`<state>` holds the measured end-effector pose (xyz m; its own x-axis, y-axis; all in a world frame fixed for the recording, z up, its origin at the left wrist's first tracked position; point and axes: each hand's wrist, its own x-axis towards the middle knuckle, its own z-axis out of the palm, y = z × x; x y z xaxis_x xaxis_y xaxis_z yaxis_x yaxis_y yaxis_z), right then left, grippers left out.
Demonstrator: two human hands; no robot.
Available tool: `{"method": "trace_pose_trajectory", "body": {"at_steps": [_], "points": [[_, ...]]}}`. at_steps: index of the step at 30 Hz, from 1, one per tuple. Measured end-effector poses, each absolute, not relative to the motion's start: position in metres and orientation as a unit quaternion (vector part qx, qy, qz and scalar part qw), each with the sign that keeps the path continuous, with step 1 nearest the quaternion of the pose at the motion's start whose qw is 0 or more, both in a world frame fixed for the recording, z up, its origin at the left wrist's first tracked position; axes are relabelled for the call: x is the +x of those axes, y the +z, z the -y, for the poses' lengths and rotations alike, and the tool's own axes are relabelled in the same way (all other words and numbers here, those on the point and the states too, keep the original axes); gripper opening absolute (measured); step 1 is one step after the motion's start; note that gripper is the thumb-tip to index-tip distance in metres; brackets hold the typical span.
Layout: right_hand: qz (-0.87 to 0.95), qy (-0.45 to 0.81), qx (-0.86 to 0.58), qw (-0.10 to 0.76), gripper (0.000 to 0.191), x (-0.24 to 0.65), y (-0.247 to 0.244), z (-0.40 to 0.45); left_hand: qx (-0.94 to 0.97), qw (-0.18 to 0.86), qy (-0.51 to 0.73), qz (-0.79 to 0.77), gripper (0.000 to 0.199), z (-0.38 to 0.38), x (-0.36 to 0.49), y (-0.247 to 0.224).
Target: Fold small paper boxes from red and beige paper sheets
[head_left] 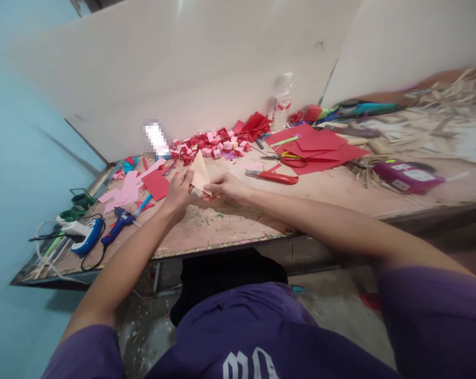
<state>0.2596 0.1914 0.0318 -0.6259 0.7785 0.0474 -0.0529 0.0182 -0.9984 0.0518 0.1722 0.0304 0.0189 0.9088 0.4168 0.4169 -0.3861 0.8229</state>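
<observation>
A pale cream sheet of paper [200, 175], folded to a triangle with its tip upward, is held over the front of the table. My left hand [180, 187] grips its left edge, fingers closed on it. On the lower right corner, my right hand [226, 188] pinches the paper between thumb and fingers. Right of my hands lies a red-handled cutter knife [275, 177], with orange-handled scissors [291, 160] behind it. Many small red and pink folded paper cubes [210, 143] are heaped behind the paper.
Red sheets [328, 150], a clear bottle [282, 105] and a purple box-like device [407, 176] stand or lie to the right. On the left are pink paper scraps [125, 190], a blue glue gun [119, 223] and a blue-white power strip [88, 237] with cables. Thin wood strips [454, 95] pile up far right.
</observation>
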Motion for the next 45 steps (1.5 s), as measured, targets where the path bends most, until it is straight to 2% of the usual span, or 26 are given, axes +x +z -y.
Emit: {"method": "trace_pose_trajectory", "body": {"at_steps": [6, 23, 33, 40, 45], "points": [[0.618, 0.649, -0.305, 0.321, 0.018, 0.26, 0.037, -0.191, 0.662, 0.259, 0.52, -0.473, 0.039, -0.173, 0.052, 0.034], [0.665, 0.594, -0.318, 0.322, 0.02, 0.262, 0.04, -0.19, 0.605, 0.284, 0.593, -0.45, 0.043, -0.174, 0.053, 0.039], [0.659, 0.587, -0.333, 0.333, 0.021, 0.266, 0.054, -0.188, 0.615, 0.295, 0.567, -0.461, 0.046, -0.175, 0.05, 0.041], [0.616, 0.593, -0.324, 0.405, 0.012, 0.26, 0.045, -0.192, 0.663, 0.327, 0.5, -0.451, 0.047, -0.173, 0.053, 0.036], [0.613, 0.583, -0.33, 0.418, 0.015, 0.26, 0.041, -0.198, 0.672, 0.343, 0.484, -0.444, 0.042, -0.171, 0.054, 0.037]]}}
